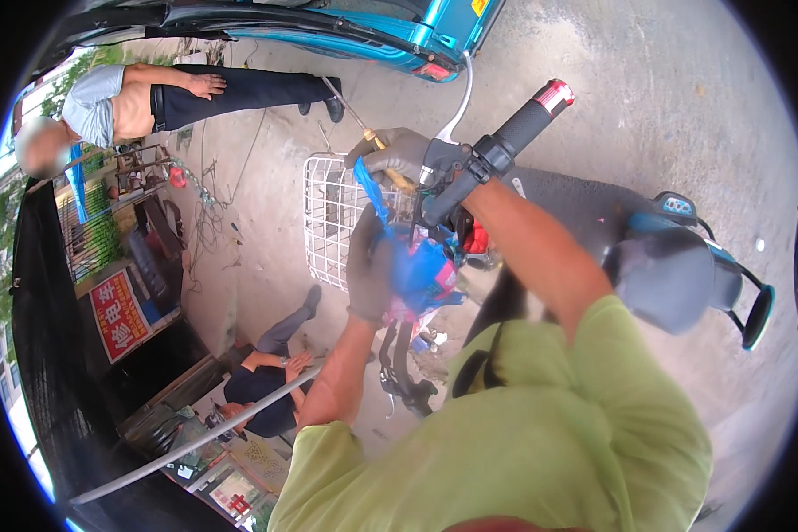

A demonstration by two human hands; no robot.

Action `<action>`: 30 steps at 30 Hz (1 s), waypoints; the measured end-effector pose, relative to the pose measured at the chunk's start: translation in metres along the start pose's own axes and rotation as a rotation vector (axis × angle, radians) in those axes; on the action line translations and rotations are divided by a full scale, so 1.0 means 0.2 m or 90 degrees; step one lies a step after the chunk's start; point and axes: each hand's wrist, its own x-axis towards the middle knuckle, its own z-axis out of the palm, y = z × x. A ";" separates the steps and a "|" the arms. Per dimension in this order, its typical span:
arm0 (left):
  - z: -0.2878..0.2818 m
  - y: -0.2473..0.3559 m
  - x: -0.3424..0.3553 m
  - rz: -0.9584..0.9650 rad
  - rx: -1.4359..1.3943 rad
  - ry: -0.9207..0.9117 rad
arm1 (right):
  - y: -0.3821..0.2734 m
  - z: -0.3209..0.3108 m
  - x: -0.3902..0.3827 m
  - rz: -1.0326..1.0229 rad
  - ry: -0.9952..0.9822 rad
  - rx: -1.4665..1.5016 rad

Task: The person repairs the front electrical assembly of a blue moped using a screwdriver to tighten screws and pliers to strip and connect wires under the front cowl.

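Both my hands wear dark grey gloves. My right hand (401,154) is curled round a thin-shafted screwdriver-like tool with a yellowish handle (374,139), just beyond the black handlebar grip (525,124). My left hand (369,268), somewhat blurred, is closed at the edge of a crumpled blue and pink plastic bag (424,273). A narrow blue strip (371,191) runs between the two hands. Under them is the white wire basket (325,222) of an electric scooter. Glove and bag hide what lies at the left fingertips.
The scooter's dark seat (567,208) and a mirror (757,317) are to the right. A teal vehicle (448,35) stands at the far side. One person (230,96) stands far left; another (262,390) sits lower left. A grey pole (195,441) slants across the lower left.
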 end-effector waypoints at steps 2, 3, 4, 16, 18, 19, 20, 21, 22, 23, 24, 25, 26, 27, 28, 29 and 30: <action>-0.02 0.08 0.04 -0.030 0.085 -0.014 | 0.00 -0.01 0.01 0.033 -0.024 0.023; -0.03 0.07 0.07 -0.115 0.108 -0.037 | 0.00 -0.02 0.01 0.049 -0.014 0.017; -0.05 0.07 0.09 -0.199 0.132 -0.062 | 0.01 -0.04 0.00 0.063 -0.006 0.012; -0.04 0.09 -0.26 0.005 -0.266 0.088 | 0.23 -0.28 -0.91 0.068 0.231 0.062; -0.05 0.14 -0.36 -0.026 -0.302 0.086 | 0.24 -0.17 -1.07 0.061 0.226 0.092; -0.04 0.15 -0.42 -0.039 -0.281 0.084 | 0.25 -0.12 -1.13 0.070 0.244 0.132; -0.03 0.17 -0.48 -0.052 -0.259 0.082 | 0.26 -0.07 -1.18 0.080 0.262 0.171; -0.01 0.17 -0.55 -0.048 -0.181 0.071 | 0.23 -0.01 -1.22 0.106 0.283 0.101; 0.00 0.18 -0.59 -0.047 -0.100 0.055 | 0.25 0.04 -1.23 0.104 0.287 0.104; -0.06 0.18 -0.59 0.088 0.161 -0.062 | 0.29 0.08 -1.23 0.038 0.264 0.083; -0.06 0.19 -0.61 0.090 0.164 -0.060 | 0.30 0.12 -1.22 -0.031 0.233 0.060; -0.05 0.21 -0.63 0.058 0.154 -0.061 | 0.29 0.17 -1.22 -0.063 0.207 -0.019; -0.05 0.21 -0.64 0.046 0.164 -0.064 | 0.32 0.19 -1.19 -0.067 0.205 -0.018; -0.05 0.21 -0.64 0.036 0.177 -0.067 | 0.37 0.21 -1.14 -0.146 0.238 -0.162; -0.05 0.21 -0.65 0.025 0.187 -0.070 | 0.33 0.25 -1.11 -0.148 0.271 -0.262; -0.02 0.20 -0.66 0.056 0.181 -0.054 | 0.28 0.30 -1.07 -0.146 0.304 -0.360; -0.02 0.20 -0.67 0.106 0.209 -0.064 | 0.25 0.34 -1.05 -0.149 0.305 -0.359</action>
